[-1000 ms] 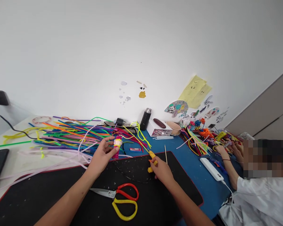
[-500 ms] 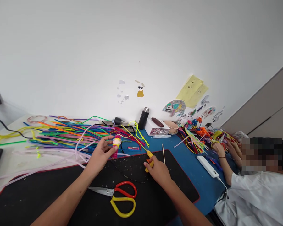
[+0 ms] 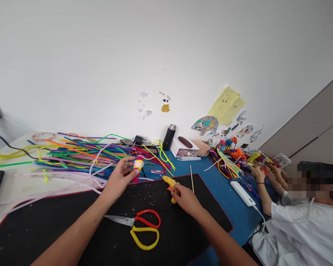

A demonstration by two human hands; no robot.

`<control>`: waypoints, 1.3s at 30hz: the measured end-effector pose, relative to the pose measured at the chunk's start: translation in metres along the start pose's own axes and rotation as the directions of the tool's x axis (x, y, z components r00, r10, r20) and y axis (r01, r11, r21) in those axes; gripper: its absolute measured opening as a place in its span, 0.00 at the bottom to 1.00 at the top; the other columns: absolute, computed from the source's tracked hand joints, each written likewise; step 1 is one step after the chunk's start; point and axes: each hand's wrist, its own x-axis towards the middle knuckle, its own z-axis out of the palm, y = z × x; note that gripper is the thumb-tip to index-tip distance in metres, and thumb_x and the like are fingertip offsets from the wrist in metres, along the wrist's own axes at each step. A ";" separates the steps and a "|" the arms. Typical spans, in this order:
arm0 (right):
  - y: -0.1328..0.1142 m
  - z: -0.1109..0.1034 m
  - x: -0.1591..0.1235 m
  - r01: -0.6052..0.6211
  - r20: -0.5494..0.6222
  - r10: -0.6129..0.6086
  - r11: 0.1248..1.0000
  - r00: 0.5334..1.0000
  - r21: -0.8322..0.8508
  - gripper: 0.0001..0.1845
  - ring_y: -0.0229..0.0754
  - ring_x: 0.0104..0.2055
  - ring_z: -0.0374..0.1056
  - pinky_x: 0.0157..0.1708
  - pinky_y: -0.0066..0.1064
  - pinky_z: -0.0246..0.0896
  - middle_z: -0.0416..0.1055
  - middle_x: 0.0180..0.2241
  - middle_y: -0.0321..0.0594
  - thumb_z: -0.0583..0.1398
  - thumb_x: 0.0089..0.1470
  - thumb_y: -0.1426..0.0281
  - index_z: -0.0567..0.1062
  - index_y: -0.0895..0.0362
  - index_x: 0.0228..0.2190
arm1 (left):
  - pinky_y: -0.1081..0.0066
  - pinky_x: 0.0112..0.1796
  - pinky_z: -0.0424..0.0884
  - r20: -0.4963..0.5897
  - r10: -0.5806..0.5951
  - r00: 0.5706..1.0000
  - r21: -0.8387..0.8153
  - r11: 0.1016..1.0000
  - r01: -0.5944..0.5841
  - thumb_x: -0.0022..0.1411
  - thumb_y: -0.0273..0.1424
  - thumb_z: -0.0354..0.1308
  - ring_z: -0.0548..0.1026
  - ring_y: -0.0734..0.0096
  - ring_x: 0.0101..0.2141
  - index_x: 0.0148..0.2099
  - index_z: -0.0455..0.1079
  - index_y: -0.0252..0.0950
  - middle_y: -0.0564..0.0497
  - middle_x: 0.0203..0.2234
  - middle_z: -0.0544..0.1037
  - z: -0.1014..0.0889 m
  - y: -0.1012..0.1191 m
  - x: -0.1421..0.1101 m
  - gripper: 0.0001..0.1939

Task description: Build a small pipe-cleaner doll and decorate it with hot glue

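Between the fingers and thumb of my left hand (image 3: 121,178) is a small pink, white and yellow fuzzy craft figure (image 3: 138,164), held upright above the far edge of the black mat (image 3: 80,221). My right hand (image 3: 186,199) grips a yellow glue gun (image 3: 170,181), its nozzle pointing left toward the figure with a gap between them. Scissors (image 3: 133,221) with one red and one yellow handle lie on the mat below both hands, their blades pointing left. A thin pale stick (image 3: 192,179) rests just beyond my right hand.
Many coloured pipe cleaners (image 3: 72,157) are heaped at the left and back. A black bottle (image 3: 169,137), a white box (image 3: 184,148) and a pale bowl (image 3: 201,147) stand near the wall. A white power strip (image 3: 242,193) lies right, beside a co-worker's arm (image 3: 262,195).
The glue gun in my right hand has turned and shifted left, its nozzle now nearer the figure. My left hand keeps its hold, with the figure slightly tilted.
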 end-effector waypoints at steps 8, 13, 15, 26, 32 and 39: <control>0.003 0.007 -0.001 -0.108 -0.066 0.106 0.994 0.992 -0.027 0.10 0.45 0.36 0.76 0.31 0.29 0.53 0.79 0.34 0.37 0.60 0.68 0.59 0.70 0.52 0.38 | 0.56 0.47 0.78 0.001 0.005 1.000 0.008 1.000 -0.005 0.52 0.48 0.75 0.81 0.58 0.40 0.57 0.69 0.43 0.48 0.42 0.79 0.000 0.003 -0.001 0.34; -0.006 0.016 0.005 -0.150 -0.089 0.146 0.988 0.985 -0.044 0.16 0.51 0.39 0.79 0.32 0.31 0.54 0.81 0.37 0.41 0.63 0.65 0.54 0.68 0.51 0.44 | 0.57 0.45 0.78 0.007 -0.009 1.000 0.032 0.999 0.009 0.52 0.49 0.74 0.82 0.57 0.40 0.56 0.69 0.43 0.47 0.44 0.80 0.002 0.004 -0.001 0.34; -0.008 0.020 0.006 -0.152 -0.112 0.148 0.988 0.983 -0.026 0.15 0.53 0.39 0.79 0.33 0.32 0.54 0.81 0.37 0.40 0.65 0.63 0.59 0.68 0.50 0.45 | 0.58 0.45 0.77 0.014 -0.005 1.000 0.029 1.000 0.005 0.53 0.49 0.73 0.82 0.58 0.40 0.56 0.69 0.42 0.47 0.44 0.80 0.002 0.002 -0.001 0.34; 0.010 0.028 0.001 -0.061 -0.153 0.214 0.749 0.965 0.660 0.17 0.39 0.25 0.66 0.26 0.28 0.58 0.64 0.25 0.27 0.64 0.53 0.57 0.62 0.50 0.35 | 0.59 0.46 0.77 -0.007 -0.082 0.997 -0.113 0.990 0.081 0.51 0.49 0.75 0.82 0.55 0.45 0.56 0.70 0.43 0.48 0.42 0.83 0.003 0.006 -0.003 0.34; -0.005 0.028 -0.004 -0.079 -0.001 0.248 0.312 0.969 0.947 0.26 0.34 0.20 0.61 0.19 0.25 0.51 0.67 0.26 0.27 0.68 0.48 0.51 0.66 0.50 0.41 | 0.62 0.43 0.77 -0.015 -0.161 0.987 -0.210 0.966 0.154 0.48 0.45 0.78 0.83 0.56 0.44 0.55 0.71 0.44 0.50 0.40 0.84 0.005 0.016 -0.007 0.34; -0.028 0.036 -0.003 -0.164 0.166 0.113 -0.032 0.980 0.986 0.26 0.29 0.21 0.60 0.17 0.21 0.50 0.74 0.32 0.36 0.77 0.43 0.58 0.77 0.55 0.40 | 0.63 0.42 0.77 -0.051 -0.184 0.982 -0.203 0.964 0.170 0.46 0.43 0.79 0.82 0.57 0.44 0.54 0.72 0.43 0.50 0.40 0.83 0.003 0.013 -0.006 0.34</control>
